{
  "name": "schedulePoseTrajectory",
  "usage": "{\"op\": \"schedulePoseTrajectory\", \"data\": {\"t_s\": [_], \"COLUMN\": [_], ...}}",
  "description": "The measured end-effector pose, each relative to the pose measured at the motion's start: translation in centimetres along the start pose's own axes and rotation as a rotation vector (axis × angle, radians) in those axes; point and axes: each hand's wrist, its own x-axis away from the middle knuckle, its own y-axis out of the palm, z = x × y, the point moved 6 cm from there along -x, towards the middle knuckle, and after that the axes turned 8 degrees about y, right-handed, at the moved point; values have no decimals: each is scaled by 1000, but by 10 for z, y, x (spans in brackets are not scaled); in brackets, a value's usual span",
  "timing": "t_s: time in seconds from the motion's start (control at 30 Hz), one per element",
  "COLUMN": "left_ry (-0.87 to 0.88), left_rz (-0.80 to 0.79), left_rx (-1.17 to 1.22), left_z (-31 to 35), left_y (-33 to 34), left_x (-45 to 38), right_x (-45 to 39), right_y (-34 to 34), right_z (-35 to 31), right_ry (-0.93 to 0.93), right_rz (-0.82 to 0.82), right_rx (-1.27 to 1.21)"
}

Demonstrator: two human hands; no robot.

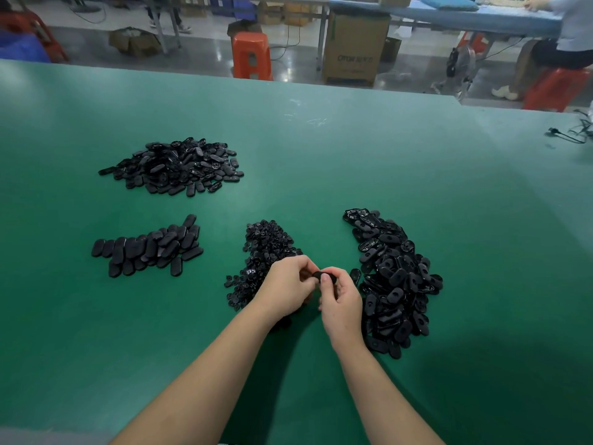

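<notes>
You're mid-assembly here: your right hand [341, 300] pinches a black oval shell [324, 276], thumb on top. Your left hand [288, 284] curls its fingers round the shell's left end, so the piece sits squeezed between both hands, just above the green table [321, 139]. It looks like you're pressing a small insert in, though your fingers hide any insert. The pile of small inserts [266, 245] lies under and just beyond your left hand, and the pile of oval shells [394, 277] sits just right of your right hand. Next, I'd judge, comes a firm, even squeeze, then a carry to the laid-out ovals [147, 248] at near left. The far-left heap [173, 165] lies well apart.
</notes>
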Motion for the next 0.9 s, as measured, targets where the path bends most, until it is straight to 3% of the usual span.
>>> {"op": "schedulePoseTrajectory", "data": {"t_s": [0.13, 0.43, 0.77, 0.9], "left_ry": [136, 314, -234, -399], "left_rz": [-11, 190, 682, 788], "left_rx": [-216, -495, -482, -438], "left_z": [6, 7, -109, -146], "left_y": [-1, -16, -153, -183], "left_x": [1, 14, 56, 75], "right_x": [1, 2, 6, 6], "right_y": [2, 4, 6, 7], "right_z": [-1, 2, -3, -3], "right_ry": [-18, 52, 19, 19], "right_rz": [4, -20, -42, -43], "right_rx": [36, -55, 47, 59]}}
